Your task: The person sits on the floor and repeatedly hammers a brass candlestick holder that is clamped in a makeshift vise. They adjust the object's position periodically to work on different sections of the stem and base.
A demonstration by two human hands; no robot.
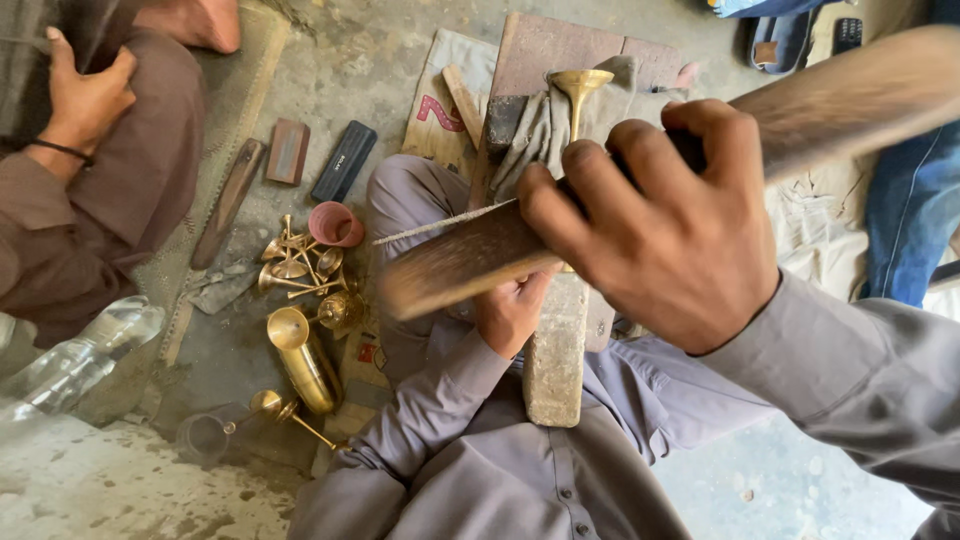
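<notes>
My right hand [660, 225] is closed around a long flat wooden stick [470, 255], raised close to the camera and lying across the view. Below it, my left hand [510, 310] grips something at the top of a grey stone block [555, 360] that rests on my lap; the stick hides most of what it holds. A brass goblet-shaped piece [580, 85] stands upright just beyond the stick, its stem running down behind my right hand. A grey cloth [535, 125] is bunched beside it.
On the floor at left lie several small brass goblets [300, 265], a brass vase [305, 360], a pink cup [335, 223], a dark sharpening block [343, 160] and a plastic bottle [85, 350]. Another person sits at far left, hand [85, 95] on knee.
</notes>
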